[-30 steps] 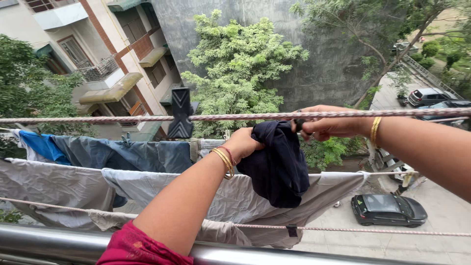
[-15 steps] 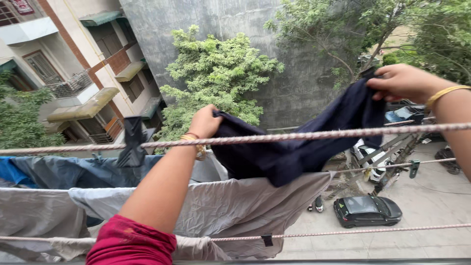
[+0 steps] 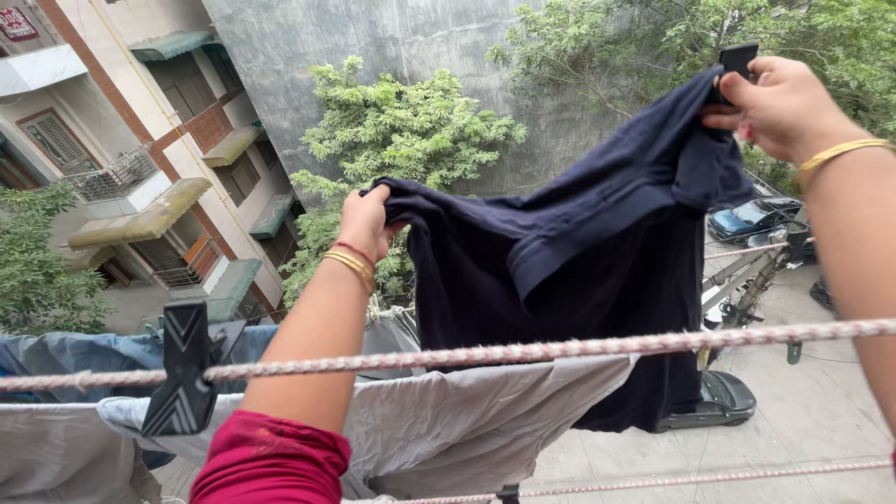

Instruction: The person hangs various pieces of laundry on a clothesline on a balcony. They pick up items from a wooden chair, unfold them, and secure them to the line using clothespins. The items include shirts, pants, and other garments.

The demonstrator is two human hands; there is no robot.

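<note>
A dark navy garment point(image 3: 579, 261) hangs spread out in the air beyond the near twisted clothesline point(image 3: 523, 351). My left hand point(image 3: 366, 222) grips its left corner. My right hand point(image 3: 779, 103) holds the right corner higher up, together with a black clothes peg point(image 3: 737, 58) pinched at the fingertips. Both wrists wear gold bangles, and my left arm has a red sleeve. The garment's lower edge dips below the near line.
A black peg point(image 3: 187, 369) is clipped on the near line at the left. Grey cloth point(image 3: 448, 420) and blue clothes point(image 3: 65, 355) hang on lower lines. Far below are a paved lane and a dark car point(image 3: 723, 397). Buildings and trees stand opposite.
Both hands have risen and spread the navy garment open above the near line; it was bunched by the line a second ago. The view has tilted, so the line sits lower.
</note>
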